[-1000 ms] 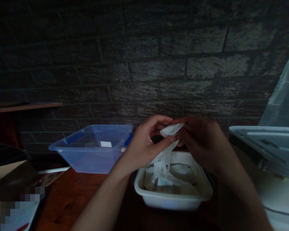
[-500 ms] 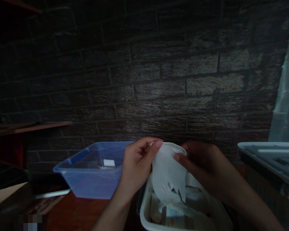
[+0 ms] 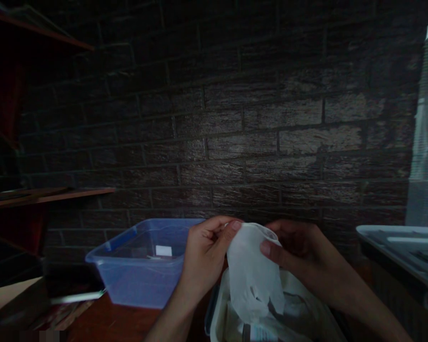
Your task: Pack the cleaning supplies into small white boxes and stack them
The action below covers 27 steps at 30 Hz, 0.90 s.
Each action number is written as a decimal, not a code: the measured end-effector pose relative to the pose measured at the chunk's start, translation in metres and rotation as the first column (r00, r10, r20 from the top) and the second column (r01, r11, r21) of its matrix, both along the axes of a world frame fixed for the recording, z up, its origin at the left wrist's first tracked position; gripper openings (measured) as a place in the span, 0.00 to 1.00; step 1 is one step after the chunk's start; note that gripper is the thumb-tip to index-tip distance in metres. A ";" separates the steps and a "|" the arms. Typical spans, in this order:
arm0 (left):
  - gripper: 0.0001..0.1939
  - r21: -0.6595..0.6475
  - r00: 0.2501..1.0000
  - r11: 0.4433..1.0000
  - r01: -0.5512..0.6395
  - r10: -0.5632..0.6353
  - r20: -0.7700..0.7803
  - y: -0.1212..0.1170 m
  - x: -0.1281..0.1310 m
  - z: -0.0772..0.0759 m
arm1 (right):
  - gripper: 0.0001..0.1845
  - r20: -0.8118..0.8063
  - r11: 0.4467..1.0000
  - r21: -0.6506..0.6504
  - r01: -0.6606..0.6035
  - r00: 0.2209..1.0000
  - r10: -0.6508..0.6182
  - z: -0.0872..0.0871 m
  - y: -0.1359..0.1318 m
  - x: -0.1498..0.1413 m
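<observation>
A thin white disposable glove [image 3: 253, 270] hangs cuff-up between my hands, its limp fingers pointing down. My left hand [image 3: 209, 251] pinches the left side of the cuff between thumb and fingers. On the right side, my right hand [image 3: 296, 249] has its thumb on the outside of the cuff; its fingertips are partly hidden behind the rim. Below the glove is a white plastic container [image 3: 219, 301] holding pale, crumpled thin material and a labelled item [image 3: 260, 332], both partly covered by the glove.
A clear bluish plastic bin [image 3: 135, 285] stands left on the reddish-brown wooden surface [image 3: 103, 318], with a small white piece inside. A lidded box [image 3: 403, 242] is at the right. Wooden shelves [image 3: 74, 194] jut in from the left, and a dark brick wall [image 3: 217, 118] rises behind.
The view has shifted, so everything sits lower in the picture. Both hands keep hold of the glove's cuff; the glove hangs a little fuller and wider.
</observation>
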<state>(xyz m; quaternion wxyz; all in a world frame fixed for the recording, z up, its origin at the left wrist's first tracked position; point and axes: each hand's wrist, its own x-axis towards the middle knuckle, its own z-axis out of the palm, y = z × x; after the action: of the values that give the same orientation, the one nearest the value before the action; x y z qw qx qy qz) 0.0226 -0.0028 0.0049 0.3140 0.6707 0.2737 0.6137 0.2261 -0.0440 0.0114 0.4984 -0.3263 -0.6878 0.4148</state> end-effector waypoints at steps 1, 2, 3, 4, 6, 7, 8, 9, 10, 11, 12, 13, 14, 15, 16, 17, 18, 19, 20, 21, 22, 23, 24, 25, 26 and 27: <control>0.10 0.011 1.000 1.000 -0.018 0.018 -0.014 -0.001 0.000 0.000 | 0.15 -0.001 1.000 -0.001 -0.013 1.000 0.013 0.001 -0.001 -0.001; 0.10 0.022 0.999 0.999 -0.033 0.034 -0.028 -0.002 0.000 -0.001 | 0.16 -0.002 1.000 0.003 -0.013 1.000 0.013 0.001 -0.001 -0.002; 0.10 0.032 0.998 0.998 -0.045 0.046 -0.037 -0.002 0.000 -0.001 | 0.16 -0.005 1.000 0.008 -0.004 1.000 0.005 0.001 -0.001 -0.003; 0.10 0.040 0.998 0.998 -0.053 0.054 -0.041 -0.002 0.000 -0.001 | 0.16 -0.007 1.000 0.012 0.003 1.000 -0.003 0.000 -0.001 -0.003; 0.10 0.047 0.997 0.997 -0.060 0.062 -0.041 -0.002 0.000 -0.001 | 0.15 -0.001 0.999 0.022 0.023 1.000 -0.023 -0.001 0.000 -0.003; 0.09 0.048 0.997 0.997 -0.061 0.062 -0.038 -0.002 -0.001 0.000 | 0.15 0.015 0.998 0.041 0.043 0.999 -0.044 -0.002 0.001 -0.003; 0.09 0.050 0.998 0.997 -0.060 0.062 -0.034 -0.002 -0.001 0.000 | 0.16 0.044 0.995 0.072 0.073 0.996 -0.077 -0.002 0.001 -0.002; 0.09 0.050 0.998 0.997 -0.059 0.060 -0.031 -0.002 -0.001 0.000 | 0.17 0.083 0.987 0.115 0.111 0.989 -0.121 -0.002 0.000 -0.001; 0.09 0.050 0.998 0.997 -0.056 0.057 -0.028 -0.002 -0.002 0.001 | 0.18 0.128 0.975 0.167 0.145 0.978 -0.168 -0.001 -0.001 -0.001; 0.09 0.048 0.998 0.998 -0.051 0.052 -0.027 -0.002 -0.002 0.001 | 0.18 0.171 0.959 0.225 0.171 0.962 -0.212 0.001 -0.002 -0.001; 0.09 0.044 0.999 0.998 -0.046 0.047 -0.026 -0.001 -0.002 0.001 | 0.18 0.206 0.941 0.283 0.185 0.947 -0.248 0.003 -0.004 -0.001; 0.09 0.040 0.999 0.998 -0.042 0.043 -0.026 -0.001 -0.002 0.001 | 0.17 0.232 0.924 0.333 0.189 0.933 -0.275 0.004 -0.006 -0.002; 0.10 0.036 0.999 0.999 -0.041 0.042 -0.027 -0.001 -0.001 0.001 | 0.15 0.255 0.910 0.372 0.181 0.923 -0.288 0.005 -0.007 -0.002; 0.10 0.033 0.999 0.999 -0.041 0.042 -0.030 -0.002 -0.001 0.001 | 0.14 0.269 0.898 0.406 0.171 0.916 -0.296 0.005 -0.007 -0.003; 0.09 0.033 0.999 0.998 -0.045 0.046 -0.030 -0.002 -0.001 0.001 | 0.14 0.282 0.887 0.431 0.163 0.910 -0.304 0.005 -0.007 -0.003; 0.09 0.034 0.998 0.998 -0.051 0.052 -0.031 -0.002 0.000 0.001 | 0.13 0.294 0.878 0.451 0.159 0.902 -0.315 0.004 -0.006 -0.003; 0.09 0.038 0.998 0.997 -0.060 0.062 -0.031 -0.002 0.000 0.001 | 0.13 0.305 0.870 0.467 0.160 0.894 -0.328 0.002 -0.004 -0.003; 0.09 0.044 0.997 0.997 -0.071 0.072 -0.030 -0.002 0.000 0.001 | 0.14 0.313 0.862 0.479 0.166 0.885 -0.344 0.001 -0.002 -0.002; 0.10 0.051 0.996 0.995 -0.082 0.083 -0.030 -0.002 -0.001 0.001 | 0.15 0.317 0.854 0.491 0.174 0.877 -0.361 0.000 0.000 -0.001; 0.10 0.056 0.995 0.994 -0.094 0.095 -0.031 -0.002 -0.001 0.001 | 0.16 0.326 0.850 0.495 0.180 0.868 -0.374 -0.001 0.001 0.000; 0.10 0.059 0.993 0.993 -0.107 0.109 -0.034 -0.002 -0.001 0.001 | 0.17 0.336 0.849 0.496 0.183 0.861 -0.382 -0.001 0.002 0.002; 0.11 0.061 0.992 0.991 -0.121 0.123 -0.040 -0.001 -0.002 0.001 | 0.17 0.341 0.846 0.500 0.184 0.857 -0.388 -0.001 0.002 0.003; 0.11 0.064 0.989 0.988 -0.137 0.140 -0.044 -0.001 -0.002 0.001 | 0.17 0.345 0.845 0.503 0.183 0.853 -0.391 0.001 0.002 0.005; 0.11 0.069 0.986 0.986 -0.152 0.156 -0.051 -0.001 -0.003 0.001 | 0.17 0.348 0.844 0.504 0.184 0.851 -0.393 0.003 0.000 0.006; 0.10 0.075 0.984 0.984 -0.164 0.169 -0.059 -0.001 -0.003 0.001 | 0.17 0.350 0.845 0.502 0.184 0.850 -0.394 0.005 -0.001 0.007; 0.10 0.083 0.981 0.981 -0.176 0.182 -0.061 -0.001 -0.004 0.001 | 0.17 0.349 0.846 0.498 0.189 0.850 -0.395 0.007 -0.003 0.007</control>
<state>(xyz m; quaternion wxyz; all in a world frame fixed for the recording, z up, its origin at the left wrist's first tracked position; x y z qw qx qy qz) 0.0190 -0.0035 0.0062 0.2218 0.6756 0.3196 0.6263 0.2334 -0.0472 0.0180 0.4500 -0.3917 -0.7987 0.0785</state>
